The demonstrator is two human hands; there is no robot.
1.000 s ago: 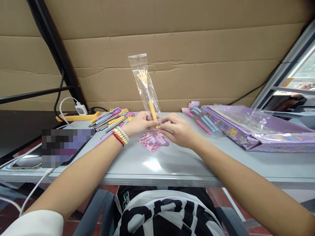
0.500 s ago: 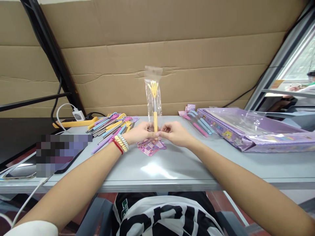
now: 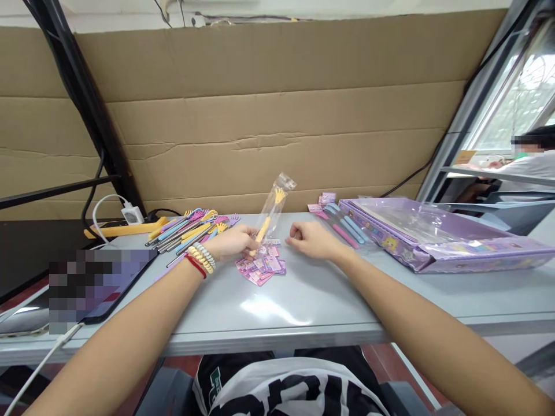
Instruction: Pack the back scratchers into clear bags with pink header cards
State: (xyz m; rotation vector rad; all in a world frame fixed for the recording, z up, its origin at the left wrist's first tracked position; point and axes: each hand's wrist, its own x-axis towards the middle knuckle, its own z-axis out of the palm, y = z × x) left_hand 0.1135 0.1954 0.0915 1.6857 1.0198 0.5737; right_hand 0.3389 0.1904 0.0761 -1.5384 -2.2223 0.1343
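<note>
My left hand (image 3: 236, 241) is closed around the lower end of a yellow back scratcher (image 3: 262, 229), which is inside a clear plastic bag (image 3: 282, 184). The hand-shaped tip points up and leans to the right. Just below lie several pink and purple printed cards (image 3: 260, 267), fanned on the table. My right hand (image 3: 314, 240) rests apart from the bag, to the right of the cards, its fingers curled in with nothing visible in them. Left of my left hand is a pile of back scratchers (image 3: 191, 228) in several colours with metal rods.
Bagged blue and pink back scratchers (image 3: 347, 222) lie beside a purple box (image 3: 416, 234) on the right. A tablet (image 3: 108, 283) and white cable occupy the left side. Cardboard (image 3: 277, 115) walls off the back of the table (image 3: 277, 323). Another person (image 3: 529, 167) sits at far right.
My right hand has come away from the bagged back scratcher, moving slightly right. The scratcher has gone from upright to tilted right and lower in my left hand. The camera view has shifted.
</note>
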